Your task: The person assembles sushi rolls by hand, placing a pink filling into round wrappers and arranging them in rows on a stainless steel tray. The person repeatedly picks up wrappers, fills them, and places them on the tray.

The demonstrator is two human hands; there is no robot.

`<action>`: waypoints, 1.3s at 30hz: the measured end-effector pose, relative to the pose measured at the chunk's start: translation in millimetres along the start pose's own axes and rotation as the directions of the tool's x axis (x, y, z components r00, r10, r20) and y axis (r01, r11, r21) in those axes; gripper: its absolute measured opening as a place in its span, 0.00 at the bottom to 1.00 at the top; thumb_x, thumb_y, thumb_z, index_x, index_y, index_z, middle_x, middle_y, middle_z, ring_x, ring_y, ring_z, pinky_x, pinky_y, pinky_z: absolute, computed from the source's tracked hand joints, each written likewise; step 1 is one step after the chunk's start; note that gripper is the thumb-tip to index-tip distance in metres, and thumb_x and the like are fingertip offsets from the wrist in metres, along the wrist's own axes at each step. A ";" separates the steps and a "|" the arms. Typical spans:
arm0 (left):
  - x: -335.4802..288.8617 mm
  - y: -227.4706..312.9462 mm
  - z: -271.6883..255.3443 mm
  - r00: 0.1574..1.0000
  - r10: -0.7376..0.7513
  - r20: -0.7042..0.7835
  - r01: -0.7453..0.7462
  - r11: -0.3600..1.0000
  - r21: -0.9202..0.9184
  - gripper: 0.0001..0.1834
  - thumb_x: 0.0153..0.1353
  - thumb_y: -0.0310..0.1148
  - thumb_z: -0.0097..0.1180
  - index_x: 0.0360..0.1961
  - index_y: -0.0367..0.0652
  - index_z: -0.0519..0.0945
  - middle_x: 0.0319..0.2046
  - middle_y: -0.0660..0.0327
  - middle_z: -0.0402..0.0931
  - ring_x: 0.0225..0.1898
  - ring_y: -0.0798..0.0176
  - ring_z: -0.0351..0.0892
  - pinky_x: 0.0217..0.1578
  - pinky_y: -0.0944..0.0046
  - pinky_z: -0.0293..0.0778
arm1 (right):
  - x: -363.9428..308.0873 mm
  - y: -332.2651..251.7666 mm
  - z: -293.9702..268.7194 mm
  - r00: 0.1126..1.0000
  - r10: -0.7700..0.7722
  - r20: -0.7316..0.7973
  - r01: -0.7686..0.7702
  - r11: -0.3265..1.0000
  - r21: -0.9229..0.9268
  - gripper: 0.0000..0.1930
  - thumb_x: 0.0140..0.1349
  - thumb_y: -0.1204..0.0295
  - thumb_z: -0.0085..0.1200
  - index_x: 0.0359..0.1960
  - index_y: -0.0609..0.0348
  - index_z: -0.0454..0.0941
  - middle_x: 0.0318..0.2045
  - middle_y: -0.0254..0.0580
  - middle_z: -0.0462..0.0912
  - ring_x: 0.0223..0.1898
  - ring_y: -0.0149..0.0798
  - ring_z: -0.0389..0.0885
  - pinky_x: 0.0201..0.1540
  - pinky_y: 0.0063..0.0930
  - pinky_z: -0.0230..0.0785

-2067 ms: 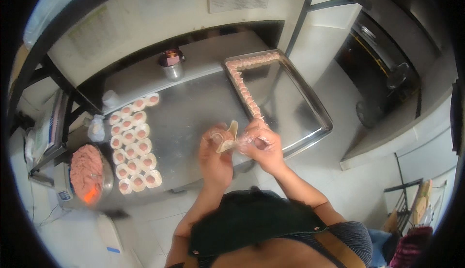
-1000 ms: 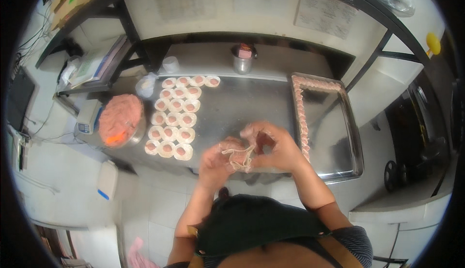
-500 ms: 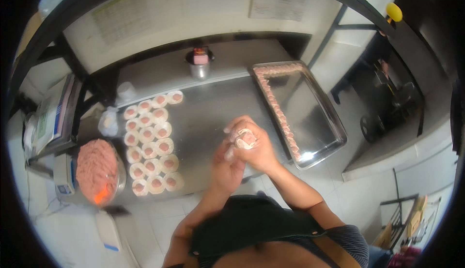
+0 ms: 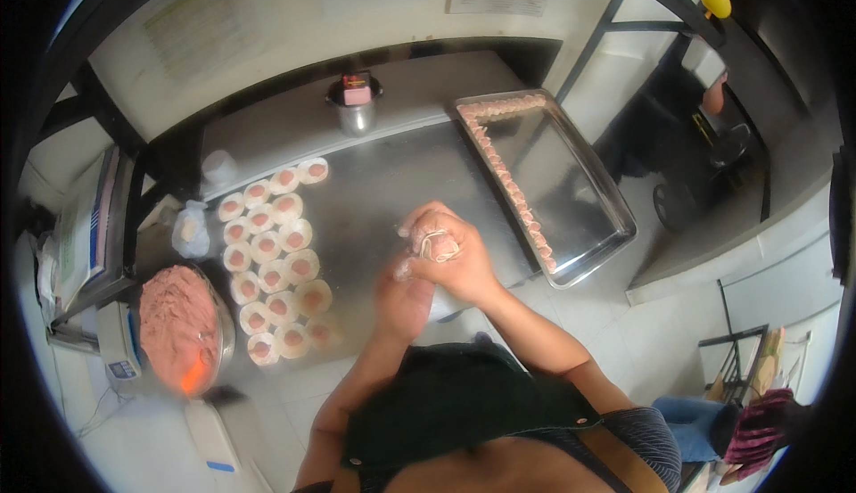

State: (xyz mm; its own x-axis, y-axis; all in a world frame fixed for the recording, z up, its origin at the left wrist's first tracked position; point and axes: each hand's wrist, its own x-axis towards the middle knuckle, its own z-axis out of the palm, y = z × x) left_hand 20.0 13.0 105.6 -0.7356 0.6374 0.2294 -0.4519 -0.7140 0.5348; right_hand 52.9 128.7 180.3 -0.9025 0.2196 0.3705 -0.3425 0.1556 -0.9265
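Observation:
Over the steel table's front edge I hold an open-topped dumpling (image 4: 438,246), pink filling showing inside its pale wrapper. My right hand (image 4: 468,266) is curled around it. Against its left side, my left hand (image 4: 407,301) is closed in, with flour on the fingers; part of its grip is hidden. To the left lie rows of round dumpling wrappers (image 4: 294,242), each with a dab of pink filling. On the right, a metal tray (image 4: 584,272) bears a line of shaped dumplings (image 4: 506,181) along its far and left edges.
A bowl of ground meat (image 4: 176,319) with an orange-handled tool stands at the far left beside a scale (image 4: 119,341). Behind are a metal pot (image 4: 358,119), a plastic bag (image 4: 190,230) and a white cup (image 4: 218,168). A person (image 4: 691,426) is at the lower right.
My hands stay together around the dumpling, turning slightly, its top now more gathered. The view has shifted a little. A person in jeans shows more at the lower right.

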 end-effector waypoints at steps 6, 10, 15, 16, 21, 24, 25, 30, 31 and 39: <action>-12.3 9.3 0.0 0.997 0.049 -0.055 -0.046 0.998 0.047 0.19 0.66 0.30 0.48 0.55 0.32 0.71 0.51 0.57 0.74 0.54 0.63 0.73 0.56 0.62 0.68 | 5.8 3.5 16.8 0.999 -0.013 0.042 0.012 0.999 0.033 0.18 0.42 0.77 0.69 0.34 0.58 0.73 0.41 0.40 0.73 0.46 0.37 0.72 0.49 0.27 0.65; -17.6 13.8 -4.1 1.000 -0.001 -0.024 0.001 1.000 -0.002 0.21 0.68 0.34 0.48 0.57 0.32 0.69 0.52 0.56 0.74 0.55 0.61 0.73 0.57 0.60 0.67 | 12.4 -19.5 -8.5 0.958 -0.039 0.285 0.104 0.971 -0.215 0.23 0.44 0.74 0.68 0.44 0.55 0.76 0.44 0.40 0.73 0.48 0.40 0.73 0.48 0.29 0.67; -11.5 5.2 2.0 0.997 -0.083 -0.003 0.083 0.996 -0.040 0.23 0.71 0.41 0.43 0.58 0.34 0.70 0.54 0.54 0.73 0.54 0.60 0.72 0.55 0.59 0.68 | 14.0 -40.9 -55.1 0.864 0.028 0.503 0.160 0.932 -0.326 0.24 0.47 0.75 0.65 0.50 0.54 0.79 0.42 0.40 0.79 0.39 0.39 0.77 0.38 0.29 0.70; -8.3 -2.4 7.3 0.989 -0.097 -0.111 0.084 0.989 -0.120 0.26 0.71 0.46 0.42 0.59 0.35 0.69 0.55 0.53 0.72 0.55 0.59 0.72 0.55 0.58 0.68 | 11.4 -39.3 -60.6 0.859 0.010 0.511 0.194 0.919 -0.342 0.23 0.47 0.76 0.66 0.48 0.56 0.80 0.39 0.40 0.80 0.36 0.38 0.77 0.35 0.28 0.70; 10.1 -46.5 26.7 0.907 -0.332 -0.258 0.218 0.896 -0.386 0.43 0.64 0.65 0.42 0.64 0.36 0.64 0.57 0.50 0.70 0.58 0.55 0.70 0.59 0.55 0.67 | -24.4 -12.7 -67.0 0.863 0.087 0.498 0.179 0.868 -0.463 0.15 0.47 0.75 0.65 0.38 0.60 0.80 0.27 0.43 0.74 0.30 0.41 0.78 0.32 0.34 0.70; 10.8 -76.7 30.0 0.864 -0.411 -0.291 0.268 0.865 -0.425 0.42 0.64 0.64 0.42 0.64 0.37 0.65 0.56 0.50 0.70 0.58 0.55 0.70 0.59 0.54 0.66 | -50.4 -1.7 -91.8 0.905 0.166 0.391 0.004 0.917 -0.398 0.13 0.47 0.74 0.65 0.36 0.60 0.78 0.29 0.44 0.76 0.29 0.43 0.78 0.34 0.36 0.70; 10.4 -88.9 30.1 0.876 -0.406 -0.259 0.275 0.863 -0.423 0.41 0.64 0.64 0.42 0.63 0.37 0.66 0.56 0.51 0.70 0.57 0.55 0.70 0.59 0.54 0.66 | -60.6 3.7 -99.0 0.898 0.178 0.401 0.027 0.890 -0.456 0.14 0.47 0.74 0.64 0.38 0.61 0.79 0.33 0.45 0.77 0.34 0.45 0.78 0.37 0.36 0.71; 8.6 -152.0 26.8 0.834 -0.411 -0.368 0.360 0.911 -0.200 0.34 0.65 0.58 0.49 0.57 0.38 0.71 0.54 0.55 0.71 0.53 0.57 0.70 0.57 0.57 0.66 | -114.8 53.0 -177.5 0.892 0.288 0.347 -0.126 0.898 -0.422 0.17 0.46 0.76 0.62 0.41 0.59 0.80 0.39 0.46 0.81 0.39 0.48 0.80 0.42 0.36 0.74; 8.3 -163.8 27.9 0.854 -0.320 -0.411 0.381 0.922 0.074 0.30 0.63 0.54 0.52 0.56 0.40 0.72 0.54 0.55 0.71 0.54 0.57 0.70 0.56 0.56 0.65 | -127.0 62.1 -212.4 0.952 0.225 0.208 -0.081 0.840 -0.536 0.16 0.46 0.76 0.62 0.40 0.60 0.81 0.38 0.46 0.82 0.36 0.49 0.81 0.40 0.35 0.75; 56.5 -291.7 58.1 0.920 -0.311 0.237 -0.341 -0.341 0.876 0.32 0.45 0.33 0.66 0.55 0.52 0.73 0.61 0.58 0.64 0.62 0.49 0.60 0.63 0.44 0.54 | -192.5 103.0 -390.5 0.867 0.397 -0.301 -0.494 0.611 -0.618 0.16 0.47 0.73 0.61 0.41 0.60 0.80 0.32 0.52 0.81 0.36 0.51 0.82 0.41 0.39 0.74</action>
State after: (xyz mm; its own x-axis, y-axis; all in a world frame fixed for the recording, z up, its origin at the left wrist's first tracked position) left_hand 139.6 274.1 9.8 -0.4169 0.8772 0.2382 0.8469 0.2797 0.4522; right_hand 293.3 478.5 39.0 -0.8400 0.5419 -0.0267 0.3981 0.5821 -0.7089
